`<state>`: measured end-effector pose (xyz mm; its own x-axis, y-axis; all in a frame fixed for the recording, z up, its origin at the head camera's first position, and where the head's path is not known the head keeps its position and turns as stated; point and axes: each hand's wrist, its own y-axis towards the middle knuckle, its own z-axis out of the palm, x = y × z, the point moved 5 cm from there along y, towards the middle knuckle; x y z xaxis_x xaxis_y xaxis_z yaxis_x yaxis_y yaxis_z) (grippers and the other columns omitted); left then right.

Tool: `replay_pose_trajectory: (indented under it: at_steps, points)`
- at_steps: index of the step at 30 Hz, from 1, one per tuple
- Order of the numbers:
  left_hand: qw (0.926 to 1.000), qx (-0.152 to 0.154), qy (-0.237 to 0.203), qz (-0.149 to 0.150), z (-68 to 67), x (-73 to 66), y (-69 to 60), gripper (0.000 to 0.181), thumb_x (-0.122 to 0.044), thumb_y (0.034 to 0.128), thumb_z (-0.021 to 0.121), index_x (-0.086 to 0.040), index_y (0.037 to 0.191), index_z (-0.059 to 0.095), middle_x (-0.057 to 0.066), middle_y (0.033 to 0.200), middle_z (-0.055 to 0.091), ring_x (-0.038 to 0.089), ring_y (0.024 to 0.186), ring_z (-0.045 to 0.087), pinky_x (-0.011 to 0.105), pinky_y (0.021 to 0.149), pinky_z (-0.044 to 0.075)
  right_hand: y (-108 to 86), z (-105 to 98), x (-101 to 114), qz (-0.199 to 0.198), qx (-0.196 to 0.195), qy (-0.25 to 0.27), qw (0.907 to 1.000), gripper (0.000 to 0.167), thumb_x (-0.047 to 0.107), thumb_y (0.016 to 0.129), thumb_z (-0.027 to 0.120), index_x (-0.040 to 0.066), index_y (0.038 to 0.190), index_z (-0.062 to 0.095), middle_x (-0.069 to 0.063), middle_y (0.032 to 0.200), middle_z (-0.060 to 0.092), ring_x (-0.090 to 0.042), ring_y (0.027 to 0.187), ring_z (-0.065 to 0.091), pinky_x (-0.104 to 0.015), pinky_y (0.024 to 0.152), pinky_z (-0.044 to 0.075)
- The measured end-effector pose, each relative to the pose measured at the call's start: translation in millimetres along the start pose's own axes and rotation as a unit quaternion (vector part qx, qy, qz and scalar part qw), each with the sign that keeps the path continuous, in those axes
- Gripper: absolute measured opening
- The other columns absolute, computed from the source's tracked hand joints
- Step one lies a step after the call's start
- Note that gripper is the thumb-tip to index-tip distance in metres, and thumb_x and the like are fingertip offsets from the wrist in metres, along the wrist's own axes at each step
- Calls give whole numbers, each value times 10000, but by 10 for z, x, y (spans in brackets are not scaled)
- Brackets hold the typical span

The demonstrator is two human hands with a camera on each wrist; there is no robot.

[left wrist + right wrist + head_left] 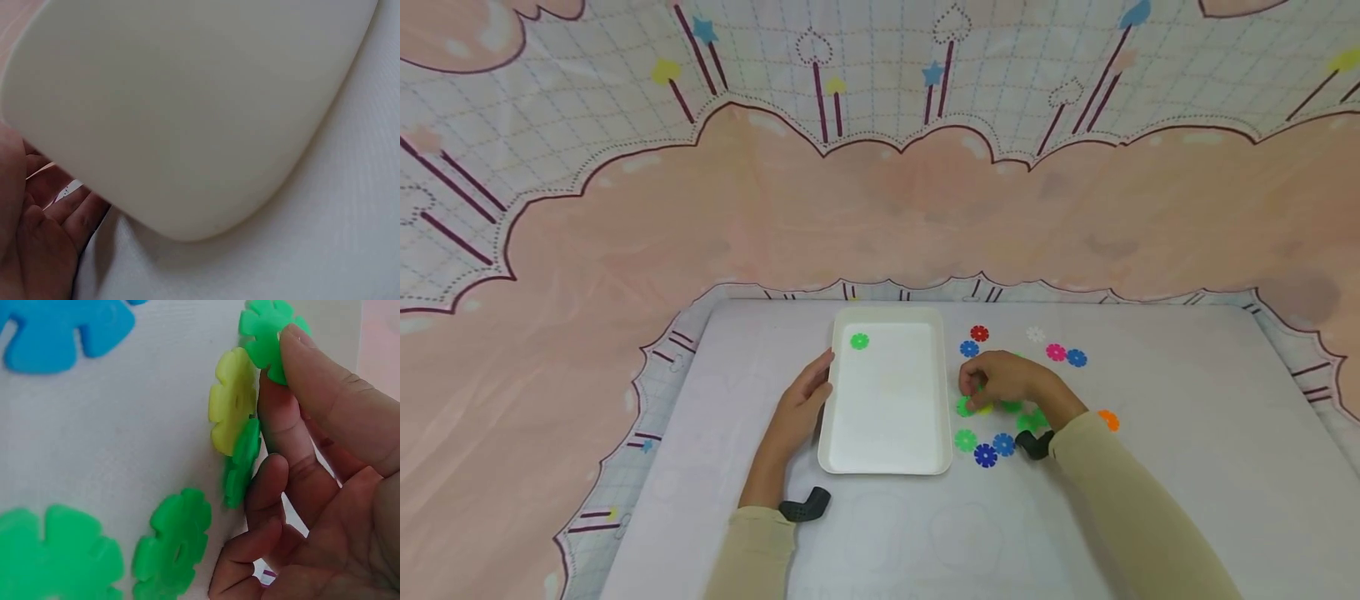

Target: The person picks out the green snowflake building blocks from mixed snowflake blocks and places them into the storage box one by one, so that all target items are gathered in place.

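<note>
A white rectangular tray (887, 400) lies on the table with one green notched disc (860, 341) near its far left corner. My left hand (796, 404) is at the tray's left edge, fingers along the rim; the left wrist view shows the hand (47, 237) beside the tray's edge (181, 181). To the right of the tray, my right hand (1011, 379) pinches a green disc (965, 407) between thumb and fingers. In the right wrist view the hand (331, 450) holds this green disc (265, 331), close to a yellow disc (232, 400) and another green one (242, 464).
Around the right hand lie a red disc (980, 333), blue discs (1003, 444), a dark blue one (986, 455), a pink one (1056, 352), a white one (1036, 334) and an orange one (1108, 420). A patterned cloth (880, 208) hangs behind the table.
</note>
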<state>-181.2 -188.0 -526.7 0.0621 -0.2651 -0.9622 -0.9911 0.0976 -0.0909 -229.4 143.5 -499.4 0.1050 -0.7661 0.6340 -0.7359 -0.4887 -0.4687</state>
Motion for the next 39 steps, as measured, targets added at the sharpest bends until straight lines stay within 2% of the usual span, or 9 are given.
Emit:
replay_pose_trajectory:
  at_steps: [6, 11, 20, 33, 39]
  points:
    - [10000, 19, -7, -32, 9, -6, 0, 510, -142, 1063, 514, -286, 1548, 444, -33, 1630, 393, 231, 1505, 394, 495, 1214, 362, -14, -21, 13, 56, 129, 197, 9997, 185, 205, 828, 855, 183, 897, 684, -15, 870, 626, -209, 882, 557, -317, 762, 484]
    - [9999, -9, 44, -144, 6, -29, -3, 522, -107, 1066, 495, -235, 1566, 421, 1, 1645, 370, 252, 1519, 370, 500, 1226, 340, -17, -28, 11, 179, 131, 283, 9994, 139, 211, 846, 836, 196, 923, 722, -21, 874, 652, -210, 867, 575, -314, 778, 498]
    - [9997, 59, 57, -232, 25, -295, -115, 523, -77, 1064, 477, -159, 1575, 403, 47, 1655, 355, 281, 1527, 352, 504, 1233, 325, -37, -55, 40, 26, -56, 471, 9989, 127, 226, 867, 795, 199, 955, 708, -43, 890, 635, -219, 896, 575, -326, 771, 517]
    - [9996, 65, 58, -251, 17, -288, -107, 521, -89, 1064, 479, -187, 1572, 411, 40, 1654, 357, 279, 1525, 355, 512, 1231, 326, -65, -140, 40, 23, -323, 704, 9970, 152, 258, 881, 777, 221, 1000, 691, -53, 968, 652, -251, 959, 592, -345, 784, 553]
    - [9997, 41, 104, -218, 25, -281, -104, 519, -95, 1066, 477, -188, 1573, 410, 36, 1652, 360, 274, 1525, 357, 505, 1232, 326, -79, -249, 165, -281, -474, 945, 9940, 148, 237, 884, 764, 188, 999, 684, -65, 970, 622, -265, 952, 570, -344, 788, 539]
